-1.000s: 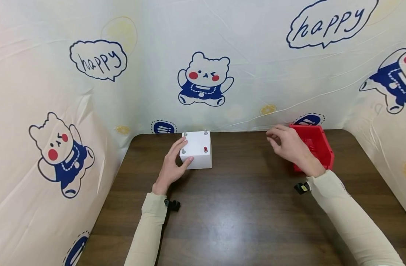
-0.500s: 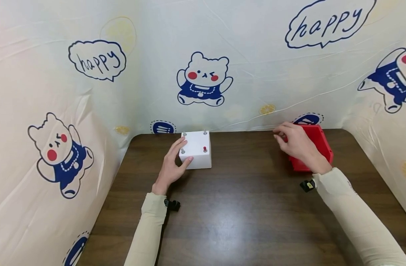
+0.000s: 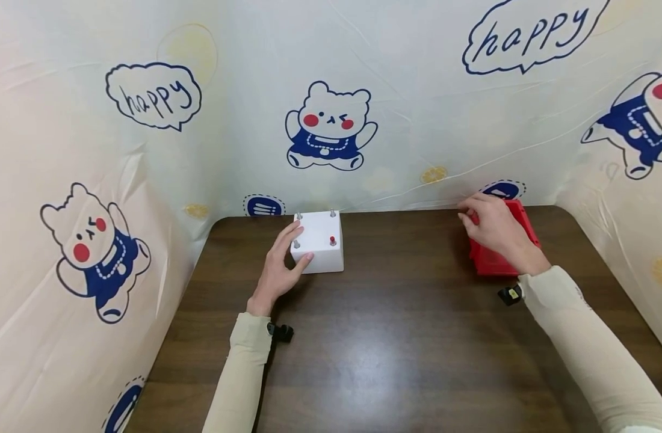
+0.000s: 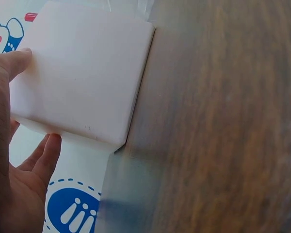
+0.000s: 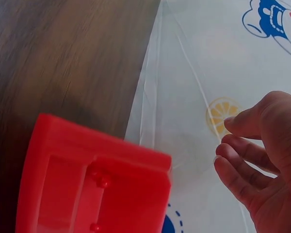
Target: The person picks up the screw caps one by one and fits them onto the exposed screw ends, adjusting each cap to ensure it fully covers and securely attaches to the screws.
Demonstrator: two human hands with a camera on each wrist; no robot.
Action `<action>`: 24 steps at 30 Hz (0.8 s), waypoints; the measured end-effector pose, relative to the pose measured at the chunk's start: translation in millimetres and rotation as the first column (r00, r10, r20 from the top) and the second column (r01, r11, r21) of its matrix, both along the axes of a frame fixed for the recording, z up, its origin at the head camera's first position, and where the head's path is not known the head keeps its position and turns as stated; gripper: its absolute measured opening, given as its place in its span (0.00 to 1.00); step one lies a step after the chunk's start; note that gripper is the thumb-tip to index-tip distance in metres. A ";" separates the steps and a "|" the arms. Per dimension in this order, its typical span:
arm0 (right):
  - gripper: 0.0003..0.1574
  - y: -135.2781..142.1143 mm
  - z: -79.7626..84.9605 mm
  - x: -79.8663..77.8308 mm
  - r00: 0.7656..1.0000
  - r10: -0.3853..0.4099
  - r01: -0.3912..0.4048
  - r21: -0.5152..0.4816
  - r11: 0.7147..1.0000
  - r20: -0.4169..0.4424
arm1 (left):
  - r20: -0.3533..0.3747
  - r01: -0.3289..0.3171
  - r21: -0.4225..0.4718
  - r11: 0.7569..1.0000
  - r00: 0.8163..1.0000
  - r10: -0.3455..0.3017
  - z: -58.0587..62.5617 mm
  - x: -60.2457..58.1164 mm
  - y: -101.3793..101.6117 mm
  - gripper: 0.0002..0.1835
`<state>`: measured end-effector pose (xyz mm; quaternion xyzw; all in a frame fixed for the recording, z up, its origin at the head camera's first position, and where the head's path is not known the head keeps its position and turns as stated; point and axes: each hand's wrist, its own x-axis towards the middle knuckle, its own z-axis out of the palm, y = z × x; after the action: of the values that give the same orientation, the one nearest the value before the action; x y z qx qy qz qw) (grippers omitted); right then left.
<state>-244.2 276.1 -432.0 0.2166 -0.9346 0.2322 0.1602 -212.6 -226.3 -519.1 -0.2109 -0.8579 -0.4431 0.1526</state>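
Note:
A white box [image 3: 317,231] stands near the back of the table, with a metal post at each top corner. The front-right post carries a small red cap [image 3: 333,239]. My left hand [image 3: 277,270] grips the box at its left side, thumb on the front face and fingers on the side and top edge. A red bin [image 3: 493,261] sits at the back right, with small red pieces [image 5: 102,182] inside. Above its left part hovers my right hand [image 3: 496,225], fingers loosely bent; in the right wrist view nothing shows between thumb and fingertips.
The dark wooden table [image 3: 385,337] ends at a printed cloth [image 3: 244,144] hanging behind it and at both sides. A black wrist camera [image 3: 281,332] is strapped on the left wrist, another black camera [image 3: 510,294] on the right.
My right hand has moved right, further over the red bin. The left hand keeps its hold on the white box, which stays in place.

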 end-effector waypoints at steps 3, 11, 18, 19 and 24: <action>0.14 4.0 -0.9 -2.7 1.000 -0.019 0.019 0.016 1.000 0.014 | -0.004 -0.003 -0.005 1.000 1.000 0.003 0.2 0.2 -0.9 0.36; 0.12 15.7 -4.3 -8.5 0.999 -0.035 0.035 0.029 0.999 -0.001 | 0.004 -0.003 -0.009 1.000 1.000 0.003 -0.1 1.1 -0.6 0.36; 0.12 25.8 -10.4 -14.3 0.998 -0.061 0.061 0.053 0.997 0.005 | -0.001 -0.003 -0.011 1.000 1.000 0.003 1.1 0.7 -0.2 0.36; 0.12 27.6 -11.7 -15.2 0.998 -0.066 0.065 0.056 0.996 0.002 | 0.002 -0.004 -0.013 1.000 1.000 0.004 1.2 0.7 -0.1 0.36; 0.14 36.1 -16.8 -20.3 0.997 -0.082 0.081 0.082 0.993 0.004 | 0.015 -0.012 -0.017 1.000 1.000 0.012 1.0 0.8 -0.2 0.36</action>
<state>-264.5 312.2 -448.8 0.1836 -0.9520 0.1878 0.1572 -211.9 -226.6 -518.1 -0.2038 -0.8640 -0.4363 0.1470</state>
